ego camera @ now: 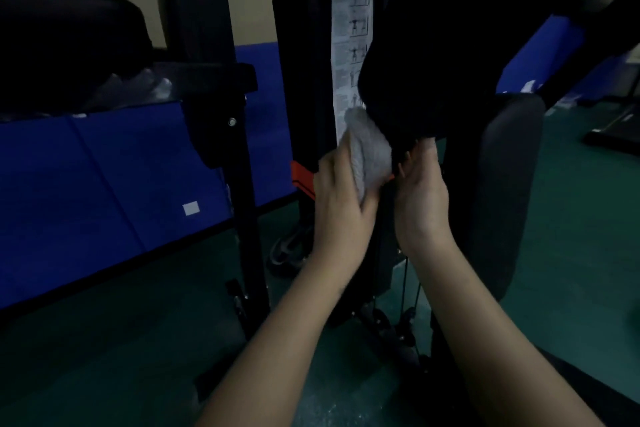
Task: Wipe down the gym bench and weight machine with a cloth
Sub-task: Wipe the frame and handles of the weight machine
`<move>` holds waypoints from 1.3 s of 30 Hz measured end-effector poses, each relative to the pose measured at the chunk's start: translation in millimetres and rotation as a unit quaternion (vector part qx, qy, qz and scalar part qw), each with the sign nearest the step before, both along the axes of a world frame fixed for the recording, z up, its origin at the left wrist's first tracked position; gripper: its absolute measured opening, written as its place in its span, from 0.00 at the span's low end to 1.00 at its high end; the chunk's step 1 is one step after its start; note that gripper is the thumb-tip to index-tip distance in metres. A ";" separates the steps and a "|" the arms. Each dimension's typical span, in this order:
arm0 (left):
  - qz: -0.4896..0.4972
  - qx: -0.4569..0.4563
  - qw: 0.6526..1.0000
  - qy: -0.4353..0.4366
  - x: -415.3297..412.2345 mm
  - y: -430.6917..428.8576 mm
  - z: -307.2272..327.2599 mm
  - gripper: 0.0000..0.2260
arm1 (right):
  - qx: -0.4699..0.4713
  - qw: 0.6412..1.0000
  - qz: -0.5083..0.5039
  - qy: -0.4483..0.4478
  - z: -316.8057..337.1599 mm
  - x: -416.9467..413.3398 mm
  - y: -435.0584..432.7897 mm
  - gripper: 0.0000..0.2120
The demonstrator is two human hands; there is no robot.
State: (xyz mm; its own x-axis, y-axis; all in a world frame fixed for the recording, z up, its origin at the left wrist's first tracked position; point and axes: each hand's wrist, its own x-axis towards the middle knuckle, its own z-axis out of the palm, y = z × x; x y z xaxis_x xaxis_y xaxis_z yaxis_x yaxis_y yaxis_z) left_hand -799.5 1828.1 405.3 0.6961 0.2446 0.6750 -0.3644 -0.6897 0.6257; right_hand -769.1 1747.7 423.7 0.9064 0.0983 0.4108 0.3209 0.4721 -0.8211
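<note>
Dark green rubber floor [114, 340]: bore black steel machine frame [249, 218]; blue padded mats [104, 184] stood at its edge.

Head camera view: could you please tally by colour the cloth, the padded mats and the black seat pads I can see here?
Grey terry cloth, held in the left hand: 1
Blue padded mats: 2
Black seat pads: 2
Total: 5

both hands [377, 198] press grey cloth [369, 152] under black pad [433, 73].
</note>
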 end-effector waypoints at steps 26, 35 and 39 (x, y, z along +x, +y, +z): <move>0.090 -0.014 0.968 0.232 -53.3 113.4 -91.6 0.22 | -0.120 0.993 0.001 -0.009 -26.3 11.6 -0.1 0.21; 0.163 0.087 0.969 0.167 -30.9 79.1 -63.7 0.16 | -0.244 0.961 -0.056 -0.120 -25.4 34.2 0.5 0.29; 0.209 0.149 0.952 0.165 2.0 46.9 -46.1 0.13 | -0.274 0.946 -0.046 -0.165 -19.4 45.1 -9.9 0.28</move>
